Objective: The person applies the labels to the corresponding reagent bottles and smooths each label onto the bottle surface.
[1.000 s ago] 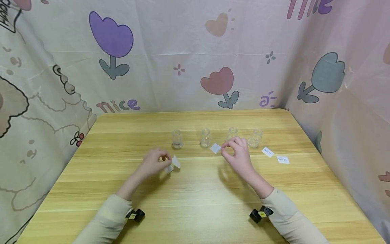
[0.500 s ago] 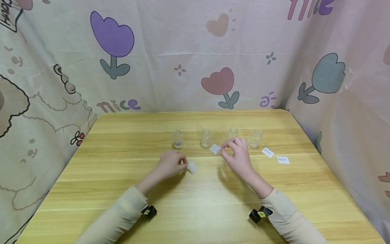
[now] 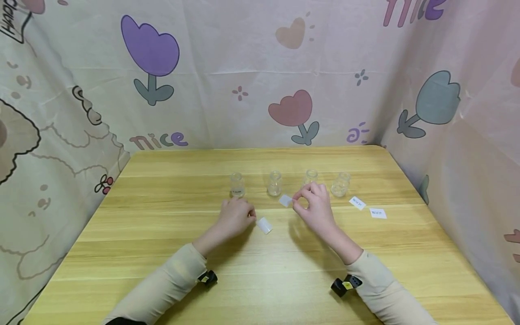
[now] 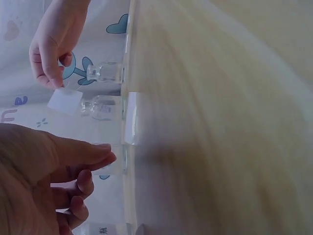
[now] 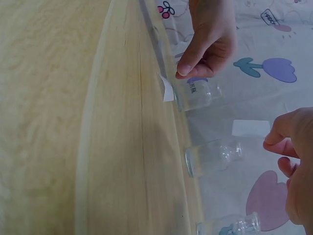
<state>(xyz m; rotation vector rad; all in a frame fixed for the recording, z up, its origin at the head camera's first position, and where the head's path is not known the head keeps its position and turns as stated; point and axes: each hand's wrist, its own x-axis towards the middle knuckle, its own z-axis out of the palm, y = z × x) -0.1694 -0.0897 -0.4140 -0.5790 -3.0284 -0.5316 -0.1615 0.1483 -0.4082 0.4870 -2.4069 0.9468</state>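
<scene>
My right hand pinches a small white label by its edge between thumb and forefinger. The label hangs in the air in front of the glass bottles, blank side showing in the left wrist view. My left hand holds nothing; its thumb and forefinger tips come close together above the table. Just beside those fingertips lies a slightly curled white slip of paper. A clear glass bottle behind the left hand bears a printed label low on its side. A plain bottle stands to its right.
Farther right stand another clear bottle, partly hidden by the right hand, and one more bottle. Two printed white labels, a nearer label and a tilted label, lie on the wooden table. A patterned curtain hangs behind.
My left hand has moved right with the white slip and let go of it; the slip now lies on the table. The right hand keeps its pinch on the label, almost unmoved.
</scene>
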